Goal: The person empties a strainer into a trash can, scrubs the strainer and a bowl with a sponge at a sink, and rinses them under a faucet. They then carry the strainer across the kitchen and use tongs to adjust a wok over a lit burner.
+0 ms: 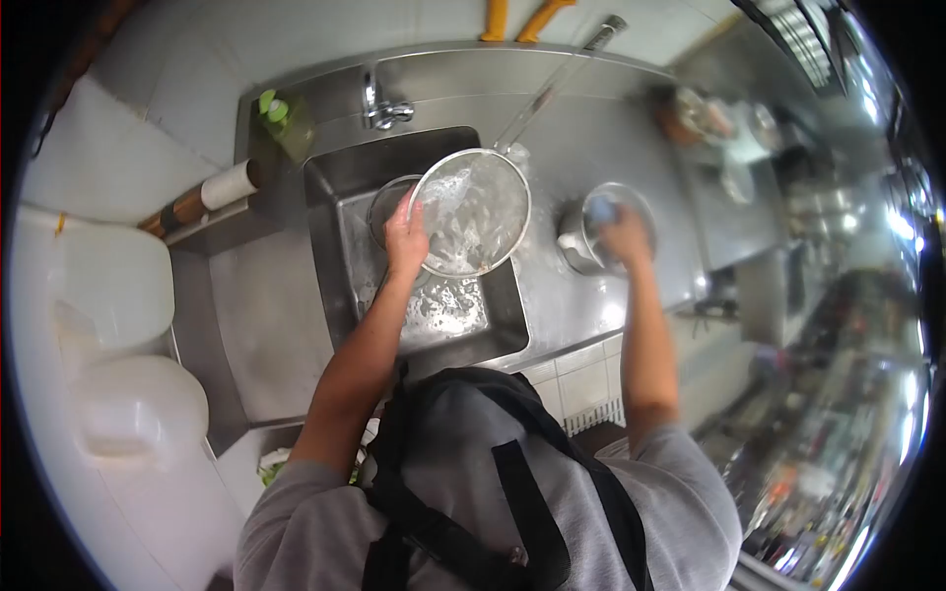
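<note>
Over the right part of the sink [517, 320], my left hand [405, 234] grips the rim of a round mesh strainer [473, 212]. Whitish suds or wet residue cling to the mesh, and its long handle points up and right. My right hand [626, 236], blurred, is at the mouth of a metal pot [583, 251] on the steel counter. Its fingers are on a small blue sponge-like item [600, 208]. Under the strainer, another round rim [379, 212] partly shows in the sink, with foam on the sink floor.
A faucet [372, 103] rises behind the sink. A green-topped soap bottle [286, 126] stands at the back left, near a white roll [230, 185]. White plastic containers [113, 286] are far left. Blurred dishes [705, 118] lie at the back right.
</note>
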`<state>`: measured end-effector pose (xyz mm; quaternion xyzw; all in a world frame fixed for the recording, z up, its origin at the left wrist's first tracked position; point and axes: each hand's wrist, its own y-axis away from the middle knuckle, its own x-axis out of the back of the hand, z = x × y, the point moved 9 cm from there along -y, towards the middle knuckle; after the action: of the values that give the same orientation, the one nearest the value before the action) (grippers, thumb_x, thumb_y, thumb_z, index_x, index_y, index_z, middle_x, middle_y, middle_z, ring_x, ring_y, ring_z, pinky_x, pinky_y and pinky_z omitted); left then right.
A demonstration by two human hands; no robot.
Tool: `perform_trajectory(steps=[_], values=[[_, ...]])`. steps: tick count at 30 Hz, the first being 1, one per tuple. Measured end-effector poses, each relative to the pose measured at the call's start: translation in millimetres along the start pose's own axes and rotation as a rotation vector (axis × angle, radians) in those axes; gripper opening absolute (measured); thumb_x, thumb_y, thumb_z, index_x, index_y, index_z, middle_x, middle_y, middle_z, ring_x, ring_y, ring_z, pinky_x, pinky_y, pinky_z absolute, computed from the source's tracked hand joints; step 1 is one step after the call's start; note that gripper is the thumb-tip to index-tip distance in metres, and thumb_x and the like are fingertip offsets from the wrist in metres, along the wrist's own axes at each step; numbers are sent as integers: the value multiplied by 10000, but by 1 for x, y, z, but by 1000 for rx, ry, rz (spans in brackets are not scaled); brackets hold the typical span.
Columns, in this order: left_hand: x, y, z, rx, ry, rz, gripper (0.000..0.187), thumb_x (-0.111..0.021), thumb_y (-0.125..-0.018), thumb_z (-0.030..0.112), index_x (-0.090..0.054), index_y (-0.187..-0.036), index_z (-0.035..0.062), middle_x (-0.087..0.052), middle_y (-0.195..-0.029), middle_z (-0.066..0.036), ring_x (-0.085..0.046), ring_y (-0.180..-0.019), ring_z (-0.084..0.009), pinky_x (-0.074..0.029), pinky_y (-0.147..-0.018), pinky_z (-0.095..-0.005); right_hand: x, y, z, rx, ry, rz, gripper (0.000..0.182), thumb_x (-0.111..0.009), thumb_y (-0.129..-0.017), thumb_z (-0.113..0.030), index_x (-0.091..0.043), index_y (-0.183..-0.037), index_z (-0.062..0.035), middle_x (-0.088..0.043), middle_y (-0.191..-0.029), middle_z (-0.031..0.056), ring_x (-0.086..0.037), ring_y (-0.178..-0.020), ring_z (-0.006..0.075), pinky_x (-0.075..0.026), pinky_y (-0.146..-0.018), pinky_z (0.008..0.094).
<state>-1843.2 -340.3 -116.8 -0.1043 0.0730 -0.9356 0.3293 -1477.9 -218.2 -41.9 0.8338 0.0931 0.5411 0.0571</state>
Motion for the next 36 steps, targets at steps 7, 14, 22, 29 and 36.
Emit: perform_trajectory(steps=[7, 14, 22, 29, 36], values=[[-2, -3, 9, 68, -45, -30, 309, -463, -935, 179, -565, -1188, 35, -629, -1071, -203, -606, -1022, -332, -450, -872, -349, -13, 51, -111, 339, -390, 33, 516, -541, -740, -51, -450, -1246, -104, -609, -1002, 189, -594, -960, 305, -451, -849, 378], [-5, -13, 23, 35, -49, -6, 310, -454, -925, 165, -568, -1197, 71, -621, -1093, -191, -593, -1025, -349, -450, -878, -375, -87, 66, -129, 551, 348, 408, 483, -676, -732, -232, -518, -1176, -129, -382, -1210, 279, -475, -1018, 427, -458, -812, 460], [-4, -11, 37, -84, -87, 64, 290, -470, -910, 145, -580, -1169, 78, -630, -1055, -189, -601, -986, -356, -456, -858, -406, -138, 60, -102, 382, 242, 186, 460, -703, -692, -206, -567, -1123, -121, -453, -1099, 211, -522, -955, 390, -498, -753, 437], [-10, -16, 74, -250, -40, -80, 297, -479, -882, 48, -580, -1160, 71, -633, -990, -210, -613, -899, -375, -486, -774, -400, -115, 30, -107, 373, 372, 236, 381, -625, -747, -172, -603, -1126, -139, -461, -1068, 209, -547, -926, 376, -510, -750, 449], [-17, -24, 84, -362, -19, -66, 334, -490, -835, -10, -582, -1148, 60, -631, -937, -195, -607, -861, -375, -488, -734, -401, -139, 36, -102, 405, 312, 56, 391, -605, -761, -169, -589, -1151, -150, -446, -1061, 214, -576, -909, 380, -508, -763, 452]])
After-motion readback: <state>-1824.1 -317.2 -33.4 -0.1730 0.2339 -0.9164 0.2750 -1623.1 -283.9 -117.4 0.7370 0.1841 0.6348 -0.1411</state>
